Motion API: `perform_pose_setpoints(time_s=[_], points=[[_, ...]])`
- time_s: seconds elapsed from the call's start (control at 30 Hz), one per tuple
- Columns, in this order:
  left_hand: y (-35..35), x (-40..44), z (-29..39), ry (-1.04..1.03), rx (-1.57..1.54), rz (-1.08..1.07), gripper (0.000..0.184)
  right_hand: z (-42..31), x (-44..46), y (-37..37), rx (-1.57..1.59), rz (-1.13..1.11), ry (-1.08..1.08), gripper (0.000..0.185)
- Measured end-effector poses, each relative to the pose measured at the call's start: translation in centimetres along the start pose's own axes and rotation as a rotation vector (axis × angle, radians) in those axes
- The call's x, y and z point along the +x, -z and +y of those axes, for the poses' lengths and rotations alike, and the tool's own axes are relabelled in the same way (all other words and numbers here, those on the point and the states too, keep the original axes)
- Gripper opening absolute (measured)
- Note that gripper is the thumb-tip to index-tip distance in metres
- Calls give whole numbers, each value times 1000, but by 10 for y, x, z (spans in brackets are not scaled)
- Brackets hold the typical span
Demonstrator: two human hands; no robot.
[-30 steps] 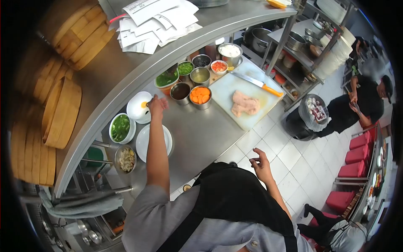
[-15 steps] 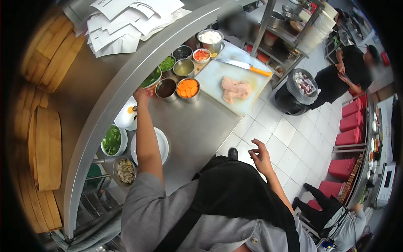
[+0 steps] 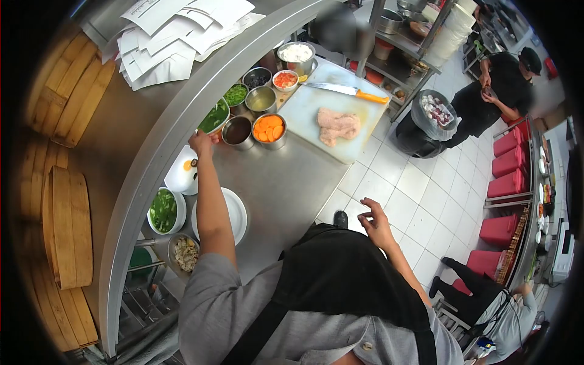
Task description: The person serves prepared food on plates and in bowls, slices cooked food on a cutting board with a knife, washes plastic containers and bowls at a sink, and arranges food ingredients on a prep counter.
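Observation:
My left hand (image 3: 204,142) reaches forward beside the steel shelf's edge. Its fingers are curled just below a bowl of green leaves (image 3: 214,117); what they hold, if anything, is hidden. A white dish with an egg design (image 3: 182,171) lies just under that hand, and a white plate (image 3: 238,216) is partly covered by my forearm. Over the floor, my right hand (image 3: 377,224) hangs with fingers bent and apart, holding nothing. Near my left hand stand metal pots of dark sauce (image 3: 237,132) and orange carrot slices (image 3: 269,129).
A white cutting board (image 3: 304,115) bears raw meat (image 3: 337,126) and an orange-handled knife (image 3: 347,91). Paper slips (image 3: 182,36) and bamboo steamers (image 3: 67,225) lie on the shelf above. A lined bin (image 3: 420,134) stands near a co-worker (image 3: 499,91); another person is at lower right.
The view shifts slightly. My left hand stays close to the bowl of leaves, with its fingers a little more curled. My right hand hardly moves.

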State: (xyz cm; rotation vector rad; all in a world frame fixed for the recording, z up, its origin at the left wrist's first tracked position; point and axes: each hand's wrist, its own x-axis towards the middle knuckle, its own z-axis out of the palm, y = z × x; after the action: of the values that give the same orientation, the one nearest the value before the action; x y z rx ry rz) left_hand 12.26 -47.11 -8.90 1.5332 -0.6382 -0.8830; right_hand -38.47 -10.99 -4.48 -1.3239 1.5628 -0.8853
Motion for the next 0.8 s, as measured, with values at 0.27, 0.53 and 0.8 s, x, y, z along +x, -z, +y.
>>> perform_pose_setpoints(time_s=[0.27,0.53,0.8], points=[[9,-25,15,-114,95,-71,33,8,4,11,-33,14,-14,47],[-17,-83,50,-99,143,-249,29,55,22,59,-129,66,25,44],[-120,-163,56,-65,189,-456,27,121,26,171,-185,173,-78,40]])
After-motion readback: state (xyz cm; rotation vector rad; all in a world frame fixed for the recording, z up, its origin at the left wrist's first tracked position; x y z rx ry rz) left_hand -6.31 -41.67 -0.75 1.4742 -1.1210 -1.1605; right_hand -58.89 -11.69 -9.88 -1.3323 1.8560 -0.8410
